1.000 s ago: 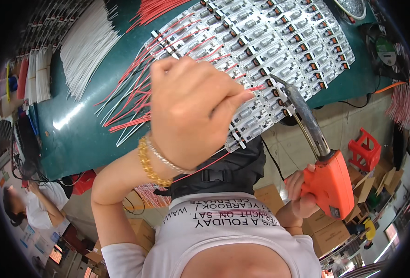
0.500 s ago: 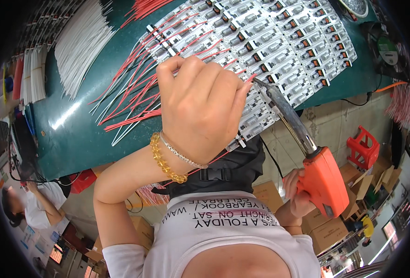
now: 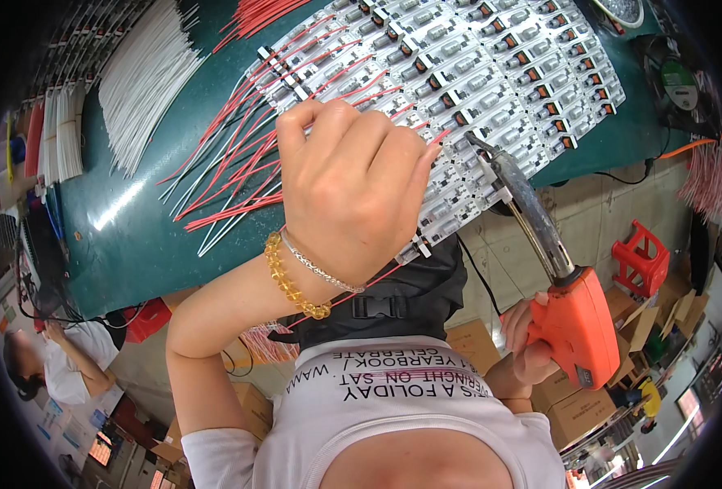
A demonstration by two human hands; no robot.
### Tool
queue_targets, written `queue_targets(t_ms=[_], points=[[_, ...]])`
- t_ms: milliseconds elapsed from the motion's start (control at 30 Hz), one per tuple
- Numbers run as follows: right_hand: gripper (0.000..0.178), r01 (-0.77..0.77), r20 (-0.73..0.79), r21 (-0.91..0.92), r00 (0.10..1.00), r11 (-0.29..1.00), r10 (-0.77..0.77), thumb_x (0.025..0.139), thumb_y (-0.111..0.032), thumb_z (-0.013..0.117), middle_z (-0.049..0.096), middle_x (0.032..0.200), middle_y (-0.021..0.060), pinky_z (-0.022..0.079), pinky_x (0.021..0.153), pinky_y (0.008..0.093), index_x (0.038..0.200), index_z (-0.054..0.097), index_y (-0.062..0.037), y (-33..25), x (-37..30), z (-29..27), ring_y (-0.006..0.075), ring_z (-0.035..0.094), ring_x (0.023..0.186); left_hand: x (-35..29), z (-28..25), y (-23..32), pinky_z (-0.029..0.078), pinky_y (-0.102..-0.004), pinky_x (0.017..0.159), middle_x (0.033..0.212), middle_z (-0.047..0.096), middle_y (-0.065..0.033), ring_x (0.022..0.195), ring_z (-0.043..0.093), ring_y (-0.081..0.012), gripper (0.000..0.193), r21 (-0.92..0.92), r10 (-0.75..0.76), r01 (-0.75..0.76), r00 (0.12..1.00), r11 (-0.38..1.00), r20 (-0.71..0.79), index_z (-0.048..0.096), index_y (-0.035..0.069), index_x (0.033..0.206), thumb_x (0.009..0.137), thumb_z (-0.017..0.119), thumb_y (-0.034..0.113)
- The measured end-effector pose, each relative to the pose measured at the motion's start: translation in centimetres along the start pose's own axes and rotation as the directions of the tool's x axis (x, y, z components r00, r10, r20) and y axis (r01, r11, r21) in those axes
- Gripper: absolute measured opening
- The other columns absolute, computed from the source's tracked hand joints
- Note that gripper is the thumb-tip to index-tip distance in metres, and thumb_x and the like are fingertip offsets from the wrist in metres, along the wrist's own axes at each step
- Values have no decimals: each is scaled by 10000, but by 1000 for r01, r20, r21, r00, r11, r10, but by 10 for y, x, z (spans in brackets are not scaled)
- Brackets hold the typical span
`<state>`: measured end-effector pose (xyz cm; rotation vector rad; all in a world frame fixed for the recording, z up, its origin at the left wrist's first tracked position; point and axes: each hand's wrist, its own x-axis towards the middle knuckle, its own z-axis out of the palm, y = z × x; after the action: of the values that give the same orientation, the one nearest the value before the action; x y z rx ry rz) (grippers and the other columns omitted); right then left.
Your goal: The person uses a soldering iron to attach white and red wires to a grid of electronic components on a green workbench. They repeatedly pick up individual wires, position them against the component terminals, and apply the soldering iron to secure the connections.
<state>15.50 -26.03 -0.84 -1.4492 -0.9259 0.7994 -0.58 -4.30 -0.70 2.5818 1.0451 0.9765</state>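
My left hand (image 3: 353,183) is closed above the near left part of a panel of small white circuit boards (image 3: 507,102). A red wire (image 3: 441,137) sticks out from between its thumb and fingertips, over the boards. My right hand (image 3: 528,342) grips the handle of an orange soldering gun (image 3: 585,330). The gun's dark, thin tip points at the boards, slightly right of the wire end and apart from it. Several red and white wires (image 3: 222,183) fan out leftward from the panel's edge, and my left hand hides part of them.
On the green table (image 3: 124,261) lie a bundle of white wires (image 3: 145,90) and a bundle of red wires (image 3: 255,18). A dark reel-like device (image 3: 677,85) stands at the right. A red stool (image 3: 642,257) and cardboard boxes (image 3: 577,416) are on the floor; another person (image 3: 75,359) sits at left.
The soldering gun has shifted a little to the right, so its tip has drawn away from the red wire's end. My left hand has hardly moved.
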Motion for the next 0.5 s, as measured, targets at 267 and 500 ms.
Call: queue_targets(t_ms=[267, 500], points=[[768, -17, 43, 78, 999, 997, 14, 906, -547, 576, 433, 498, -29, 370, 444, 247, 1306, 433, 93, -3, -4, -7, 84, 401, 401, 1, -11, 11, 361, -345, 746, 797, 592, -24, 758, 533, -208, 144, -187, -110, 121, 992, 975, 69, 653, 83, 716, 666, 783, 46], [597, -113, -58, -112, 993, 987, 107, 880, -614, 555, 490, 606, -5, 390, 561, 290, 857, 531, -17, 7, -23, -19, 150, 471, 559, 3, -8, 12, 363, -345, 744, 788, 588, -27, 757, 541, -213, 145, -167, -102, 118, 990, 979, 98, 638, 79, 702, 661, 769, 33]])
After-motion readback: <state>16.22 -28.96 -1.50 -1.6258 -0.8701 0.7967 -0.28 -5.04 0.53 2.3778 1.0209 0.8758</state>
